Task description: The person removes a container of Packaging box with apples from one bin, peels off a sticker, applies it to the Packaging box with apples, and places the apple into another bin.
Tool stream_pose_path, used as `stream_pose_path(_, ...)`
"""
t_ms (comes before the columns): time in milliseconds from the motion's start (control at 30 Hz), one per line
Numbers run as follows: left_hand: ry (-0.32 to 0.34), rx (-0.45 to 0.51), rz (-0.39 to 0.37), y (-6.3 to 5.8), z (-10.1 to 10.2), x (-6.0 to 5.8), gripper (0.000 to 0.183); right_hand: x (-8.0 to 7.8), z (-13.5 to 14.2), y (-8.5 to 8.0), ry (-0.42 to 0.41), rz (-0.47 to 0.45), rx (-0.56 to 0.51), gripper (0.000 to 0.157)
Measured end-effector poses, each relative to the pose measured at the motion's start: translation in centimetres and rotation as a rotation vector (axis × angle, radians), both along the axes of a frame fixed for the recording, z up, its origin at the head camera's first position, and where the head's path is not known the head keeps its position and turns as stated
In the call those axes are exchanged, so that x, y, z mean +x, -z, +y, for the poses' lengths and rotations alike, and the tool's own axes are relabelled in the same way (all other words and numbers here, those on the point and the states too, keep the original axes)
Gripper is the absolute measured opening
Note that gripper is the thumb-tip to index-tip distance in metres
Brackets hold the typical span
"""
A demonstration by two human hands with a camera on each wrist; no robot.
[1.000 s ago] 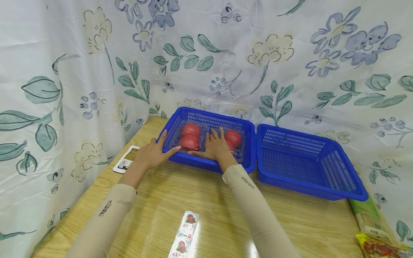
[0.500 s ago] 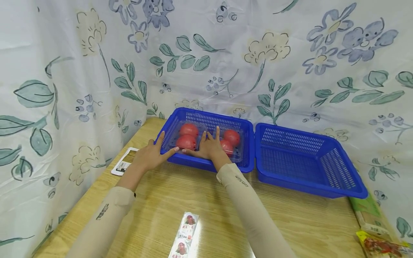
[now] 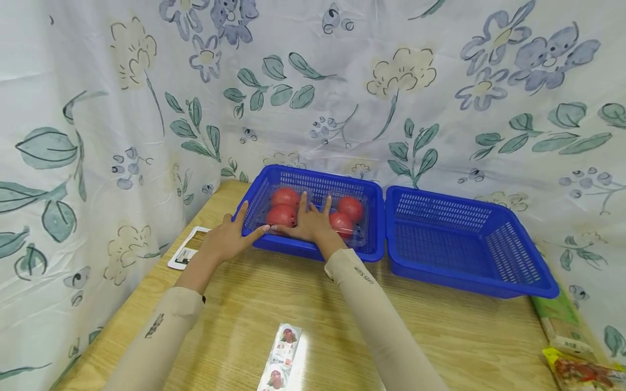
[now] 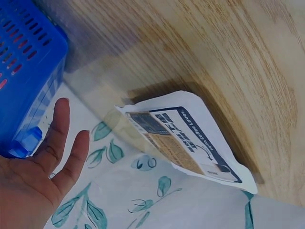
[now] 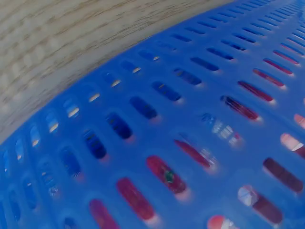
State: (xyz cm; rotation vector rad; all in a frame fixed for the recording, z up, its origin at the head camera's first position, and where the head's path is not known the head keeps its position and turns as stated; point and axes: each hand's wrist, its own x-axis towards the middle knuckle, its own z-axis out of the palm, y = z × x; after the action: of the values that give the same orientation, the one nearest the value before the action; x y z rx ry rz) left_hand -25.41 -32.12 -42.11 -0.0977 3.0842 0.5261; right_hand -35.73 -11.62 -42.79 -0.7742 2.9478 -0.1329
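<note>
Two clear plastic boxes of round red fruit sit side by side in the left blue basket [image 3: 310,251]: the left box's fruit [image 3: 281,216] and the right box's fruit [image 3: 350,209] show through. My right hand [image 3: 313,225], fingers spread and extended, reaches over the front rim between the boxes and lies against the left box's right side. At the basket's front-left corner is my left hand [image 3: 226,239], thumb and fingers apart along the rim. The left wrist view has its fingers [image 4: 58,126] straight beside the basket's outer wall. Only the slotted basket wall [image 5: 138,129] fills the right wrist view, without the hand.
A second blue basket [image 3: 440,247] adjoins on the right. A white-bordered printed package [image 4: 190,138] lies left of my left forearm. A strip of fruit stickers [image 3: 281,358] is at the front; green [image 3: 557,320] and yellow-red packets [image 3: 584,374] lie at right. A floral curtain hangs behind.
My right hand has shifted left, from the right box into the gap and onto the left box's side. The right box's fruit is now more exposed. My left hand stays at the corner.
</note>
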Motion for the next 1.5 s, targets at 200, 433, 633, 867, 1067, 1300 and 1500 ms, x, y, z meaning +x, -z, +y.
stream_pose_path(200,0.001,-0.002,0.000,0.1,-0.1,0.0,0.105,0.0,0.0,0.0,0.034,-0.003,-0.053,0.130)
stream_pose_path(433,-0.002,0.010,-0.014,0.2,0.0,0.0,0.107,0.2,-0.1,-0.3,0.063,-0.028,-0.162,0.125)
stream_pose_path(633,-0.007,0.014,-0.008,0.1,0.1,0.0,0.108,0.2,-0.3,-0.6,0.072,-0.093,-0.284,0.124)
stream_pose_path(867,-0.001,0.016,-0.004,0.1,0.1,0.2,0.106,0.4,-0.9,-0.8,0.118,-0.203,-0.454,0.126)
stream_pose_path(1067,-0.005,0.025,-0.004,0.1,0.2,0.3,0.106,0.3,-1.4,-0.7,0.132,-0.230,-0.535,0.128)
stream_pose_path(1300,-0.013,0.034,-0.002,0.1,0.2,0.2,0.106,0.0,-1.5,-0.5,0.133,-0.279,-0.626,0.129)
stream_pose_path(1500,-0.015,0.040,-0.009,0.1,0.3,0.2,0.105,0.2,-1.2,-0.7,0.179,-0.330,-0.688,0.129)
